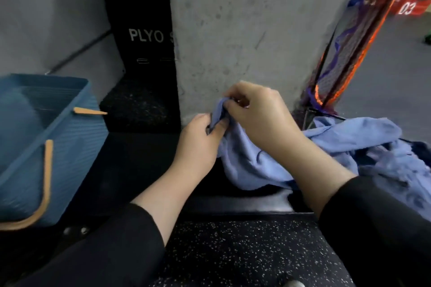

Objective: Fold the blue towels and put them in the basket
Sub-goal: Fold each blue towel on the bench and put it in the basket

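Nearest, black-speckled rubber floor point(245, 254) and two black sleeves. Above that, glossy black padded bench point(233, 205) carrying the work. On its right side, heap of crumpled light-blue cloth towels point(384, 154), unfolded. Stretched leftward from the heap, one light-blue towel point(247, 161), its corner bunched and lifted between both hands. Left hand point(198, 142): thumb and curled fingers pinching the towel's edge from below. Right hand point(258, 112): fingers curled down, pinching the same bunched corner just above the left; fingertips hidden in the cloth. Off to the left, well apart from the towels, blue ribbed plastic basket point(77, 137) with tan handles; contents blurred, cannot tell. Behind the hands, grey concrete pillar point(245, 30). Left of it, black box lettered "PLYO" point(144, 37). Right of it, orange-and-purple netting point(349, 42).
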{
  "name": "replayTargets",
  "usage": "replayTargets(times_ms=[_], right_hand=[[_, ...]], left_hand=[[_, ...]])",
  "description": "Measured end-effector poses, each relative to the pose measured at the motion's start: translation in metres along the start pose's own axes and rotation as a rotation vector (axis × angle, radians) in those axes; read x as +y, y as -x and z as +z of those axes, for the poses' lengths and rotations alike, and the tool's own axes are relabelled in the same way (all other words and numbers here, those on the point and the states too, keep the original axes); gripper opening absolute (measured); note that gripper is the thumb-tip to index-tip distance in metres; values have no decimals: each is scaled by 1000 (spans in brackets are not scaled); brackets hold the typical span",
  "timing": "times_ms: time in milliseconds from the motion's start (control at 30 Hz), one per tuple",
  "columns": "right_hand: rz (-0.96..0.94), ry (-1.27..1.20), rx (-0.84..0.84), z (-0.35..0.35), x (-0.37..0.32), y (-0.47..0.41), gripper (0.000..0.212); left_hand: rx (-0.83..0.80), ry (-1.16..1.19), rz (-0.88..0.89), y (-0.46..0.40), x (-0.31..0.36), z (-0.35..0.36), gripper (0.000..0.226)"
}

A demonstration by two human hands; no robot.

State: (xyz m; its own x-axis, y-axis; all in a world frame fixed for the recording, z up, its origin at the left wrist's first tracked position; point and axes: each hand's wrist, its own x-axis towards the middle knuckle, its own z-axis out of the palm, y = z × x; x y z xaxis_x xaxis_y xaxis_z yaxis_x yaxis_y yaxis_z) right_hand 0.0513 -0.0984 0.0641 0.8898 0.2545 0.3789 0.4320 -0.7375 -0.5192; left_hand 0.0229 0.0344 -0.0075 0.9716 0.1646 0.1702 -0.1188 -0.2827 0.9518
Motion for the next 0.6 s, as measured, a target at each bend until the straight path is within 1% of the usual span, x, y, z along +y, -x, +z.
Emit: replayTargets(times_ms=[100, 133, 200, 267, 333, 467, 533, 567, 600], right_hand=[[68, -89, -36, 35, 1, 7, 4], [89, -104, -39, 46, 5, 11, 8], [102, -91, -67, 68, 14, 18, 13], [101, -55, -157, 88, 20, 24, 8], [138, -62, -259, 105, 23, 27, 25], [207, 9, -391, 128, 36, 28, 53], [265, 57, -421, 135, 48, 26, 58], [278, 73, -425, 137, 55, 24, 57], [275, 90, -424, 138, 62, 22, 55]], left_hand=[[120, -44, -9, -4, -8, -32, 29], [147, -51, -26, -6, -11, -43, 27], [189, -45, -71, -10, -17, -64, 25], [238, -37, -115, -12, -24, -81, 25], [277, -51, -142, -13, -30, -94, 24], [292, -3, -206, -19, -43, -109, 20], [312, -37, -248, -26, -53, -115, 19], [298, -88, -282, -30, -61, -117, 17], [254, -202, -320, -34, -70, -119, 21]])
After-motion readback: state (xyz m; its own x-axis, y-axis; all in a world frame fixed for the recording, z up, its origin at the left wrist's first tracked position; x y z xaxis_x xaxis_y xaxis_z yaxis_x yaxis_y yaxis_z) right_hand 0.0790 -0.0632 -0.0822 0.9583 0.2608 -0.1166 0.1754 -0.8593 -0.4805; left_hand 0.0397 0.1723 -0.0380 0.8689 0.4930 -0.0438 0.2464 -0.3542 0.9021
